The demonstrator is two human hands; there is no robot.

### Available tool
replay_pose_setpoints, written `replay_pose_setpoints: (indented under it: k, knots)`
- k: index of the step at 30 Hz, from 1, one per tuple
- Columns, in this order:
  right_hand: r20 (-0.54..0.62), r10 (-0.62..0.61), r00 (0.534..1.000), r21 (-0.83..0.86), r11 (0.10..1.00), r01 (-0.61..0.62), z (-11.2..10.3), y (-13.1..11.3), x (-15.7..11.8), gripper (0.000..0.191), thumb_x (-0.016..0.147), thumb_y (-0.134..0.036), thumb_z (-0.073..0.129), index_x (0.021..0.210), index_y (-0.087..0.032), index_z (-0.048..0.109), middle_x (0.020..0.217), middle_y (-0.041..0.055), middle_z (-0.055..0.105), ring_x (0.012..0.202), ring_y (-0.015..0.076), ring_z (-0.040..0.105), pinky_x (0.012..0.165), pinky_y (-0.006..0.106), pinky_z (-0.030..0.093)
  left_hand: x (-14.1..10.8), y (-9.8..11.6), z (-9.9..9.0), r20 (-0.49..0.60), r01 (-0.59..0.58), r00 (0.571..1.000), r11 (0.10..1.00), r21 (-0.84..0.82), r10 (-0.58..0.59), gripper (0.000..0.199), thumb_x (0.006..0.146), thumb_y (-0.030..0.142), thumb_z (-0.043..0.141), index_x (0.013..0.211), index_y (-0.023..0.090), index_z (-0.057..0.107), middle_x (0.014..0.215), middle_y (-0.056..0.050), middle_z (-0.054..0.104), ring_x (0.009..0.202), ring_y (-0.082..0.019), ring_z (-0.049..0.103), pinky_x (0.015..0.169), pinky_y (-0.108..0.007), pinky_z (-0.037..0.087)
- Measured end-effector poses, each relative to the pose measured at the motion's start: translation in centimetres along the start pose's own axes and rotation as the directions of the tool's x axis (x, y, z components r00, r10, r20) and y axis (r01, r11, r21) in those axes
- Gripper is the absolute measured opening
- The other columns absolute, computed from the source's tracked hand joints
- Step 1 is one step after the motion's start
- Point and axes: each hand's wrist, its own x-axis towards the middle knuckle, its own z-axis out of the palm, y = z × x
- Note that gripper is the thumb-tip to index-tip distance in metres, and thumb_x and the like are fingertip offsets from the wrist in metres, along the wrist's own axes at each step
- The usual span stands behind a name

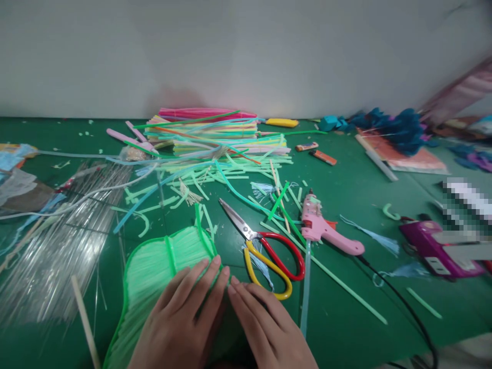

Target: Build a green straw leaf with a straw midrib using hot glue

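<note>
A light green fan-shaped panel (pixel 148 261), with a brighter green fuzzy edging and a strip across it, lies at the lower left. Over its right side rests my left hand (pixel 184 318), fingers bent along the edge and closed on it; the thumb is hidden. My right hand (pixel 269 328) meets the left fingertips beside that edge. Its fingers are pressed together, and whatever they pinch is out of sight. Scissors (pixel 251 236) with red and yellow handles lie open just beyond my right hand. To their right is a pink glue gun (pixel 319 225) with a glue stick (pixel 306 287) trailing from it.
Bundled coloured pipe cleaners (pixel 207 136) lie by the wall, with green offcuts (pixel 203 177) in front. Clear thin sticks (pixel 73 236) cover the left. Lighters (pixel 323 157), a blue tassel (pixel 371 236), a purple tool (pixel 434 246) and a black cord (pixel 407 297) are at right.
</note>
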Motion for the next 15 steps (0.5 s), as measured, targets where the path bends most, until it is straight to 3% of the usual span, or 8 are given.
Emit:
replay_pose_setpoints:
  k: [4,6,10,15]
  knots:
    - [0.000,-0.011,1.000,-0.005,1.000,0.011,0.0,-0.1,0.1,0.040,0.084,-0.007,0.044,0.119,0.001,0.062,0.122,0.0148,0.070,0.111,0.0267,0.067,0.092,0.034,0.059,0.1,0.2,-0.2,-0.006,0.002,1.000,1.000,0.022,-0.002,0.038,0.094,0.023,0.049,0.129,0.013,0.061,0.137,-0.008,0.062,0.133,-0.026,0.048,0.104,-0.037,0.038]
    - [-0.002,-0.013,1.000,0.011,1.000,0.014,-0.1,-0.1,0.1,0.042,0.084,-0.005,0.041,0.121,0.000,0.060,0.123,0.0150,0.069,0.115,0.0251,0.065,0.095,0.034,0.057,-0.1,0.1,-0.5,0.027,-0.035,0.999,0.999,0.041,0.034,0.048,0.091,0.033,0.053,0.133,0.010,0.057,0.141,-0.011,0.058,0.135,-0.027,0.046,0.103,-0.038,0.040]
    - [0.006,0.018,1.000,0.063,0.998,-0.018,-0.1,0.0,-0.1,0.045,0.090,-0.014,0.041,0.130,0.002,0.054,0.124,0.0180,0.068,0.117,0.0264,0.063,0.095,0.035,0.057,-0.8,-1.0,-1.0,0.155,-0.074,0.985,0.997,0.002,0.073,0.085,0.078,0.063,0.063,0.144,0.012,0.044,0.152,-0.010,0.046,0.137,-0.027,0.045,0.102,-0.038,0.047]
    - [0.025,0.027,0.999,0.124,0.992,-0.030,0.3,-0.2,-0.2,0.058,0.094,-0.026,0.047,0.142,0.004,0.039,0.126,0.0208,0.066,0.119,0.0290,0.061,0.095,0.039,0.056,-1.0,-2.1,-1.7,0.280,-0.052,0.957,0.994,-0.100,0.078,0.095,0.072,0.068,0.066,0.148,0.019,0.037,0.155,-0.009,0.041,0.136,-0.028,0.047,0.104,-0.041,0.049]
